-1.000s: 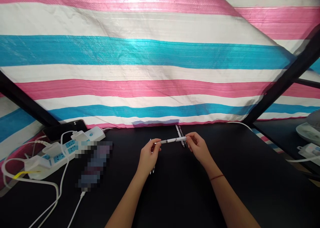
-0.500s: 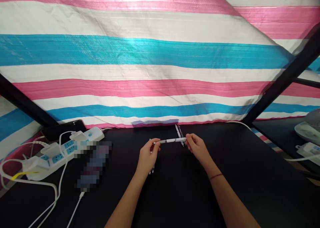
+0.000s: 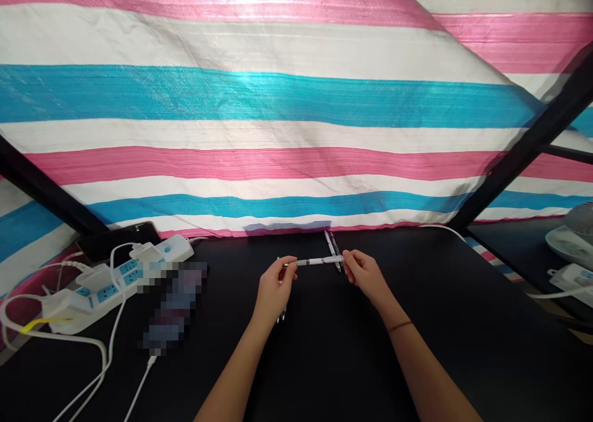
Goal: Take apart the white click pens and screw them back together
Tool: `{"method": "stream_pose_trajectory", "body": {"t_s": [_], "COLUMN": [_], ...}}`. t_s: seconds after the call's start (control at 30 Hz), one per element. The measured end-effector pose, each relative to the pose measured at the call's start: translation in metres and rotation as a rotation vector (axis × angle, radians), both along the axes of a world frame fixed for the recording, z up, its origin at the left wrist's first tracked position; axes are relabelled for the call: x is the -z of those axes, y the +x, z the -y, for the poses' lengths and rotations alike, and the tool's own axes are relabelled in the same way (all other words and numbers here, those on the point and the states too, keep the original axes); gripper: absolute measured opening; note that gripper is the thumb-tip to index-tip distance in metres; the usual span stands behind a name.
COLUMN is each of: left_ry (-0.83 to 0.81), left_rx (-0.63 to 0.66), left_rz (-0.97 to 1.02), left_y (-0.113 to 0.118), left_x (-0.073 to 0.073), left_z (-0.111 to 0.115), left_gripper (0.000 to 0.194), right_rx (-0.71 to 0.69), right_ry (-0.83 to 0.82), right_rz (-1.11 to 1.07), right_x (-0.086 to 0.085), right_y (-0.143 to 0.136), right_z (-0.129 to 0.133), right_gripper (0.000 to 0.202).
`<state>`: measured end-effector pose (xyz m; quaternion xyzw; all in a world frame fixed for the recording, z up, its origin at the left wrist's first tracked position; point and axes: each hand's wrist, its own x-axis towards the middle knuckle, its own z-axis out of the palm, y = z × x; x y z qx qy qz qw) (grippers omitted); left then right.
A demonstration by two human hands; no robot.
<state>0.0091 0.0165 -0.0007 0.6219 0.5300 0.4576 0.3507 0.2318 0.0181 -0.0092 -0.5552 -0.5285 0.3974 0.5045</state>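
My right hand [image 3: 364, 269] dipped slightly | grip: it and left hand [image 3: 274, 283] pinch opposite ends of pen [image 3: 315, 261] | other pens [image 3: 330, 243] on worktop [image 3: 417, 286]

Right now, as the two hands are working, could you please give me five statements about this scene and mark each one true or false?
1. The left hand and right hand hold opposite ends of one white pen. True.
2. The held pen stands upright. False: it runs roughly level between the hands.
3. Two other pens lie on the black tabletop, near the striped tarpaulin. True.
4. The dark red band is on the left arm. False: the band is around the right one.
5. The power strip has blue socket panels. True.
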Motion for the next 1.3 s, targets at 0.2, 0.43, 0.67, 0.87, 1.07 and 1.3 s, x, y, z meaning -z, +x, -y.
{"method": "stream_pose_trajectory", "body": {"t_s": [0.2, 0.43, 0.67, 0.87, 1.07, 1.3], "left_ry": [-0.002, -0.01, -0.026, -0.032, -0.048, -0.106], "left_rx": [-0.007, 0.002, 0.002, -0.061, -0.162, -0.188], "left_rz": [-0.009, 0.004, 0.039, 0.09, 0.3, 0.463], "left_y": [0.0, 0.0, 0.0, -0.003, -0.007, -0.009], "left_x": [0.0, 0.002, 0.0, -0.001, 0.007, 0.014], "left_z": [0.001, 0.0, 0.001, 0.001, -0.008, -0.014], "left_gripper": [0.028, 0.029, 0.032, 0.035, 0.043, 0.045], "right_rx": [-0.051, -0.013, -0.04, 0.048, 0.196, 0.199], "right_ry": [0.027, -0.037, 0.0, 0.035, 0.016, 0.002], "right_rz": [-0.073, -0.043, -0.159, -0.283, -0.377, -0.393], "right_x": [0.001, -0.002, -0.002, -0.004, -0.007, -0.01], "right_y": [0.002, 0.0, 0.001, 0.001, 0.005, 0.004], "right_z": [-0.002, 0.0, 0.0, -0.002, -0.002, -0.001], "right_gripper": [0.036, 0.045, 0.034, 0.035, 0.037, 0.037]}}
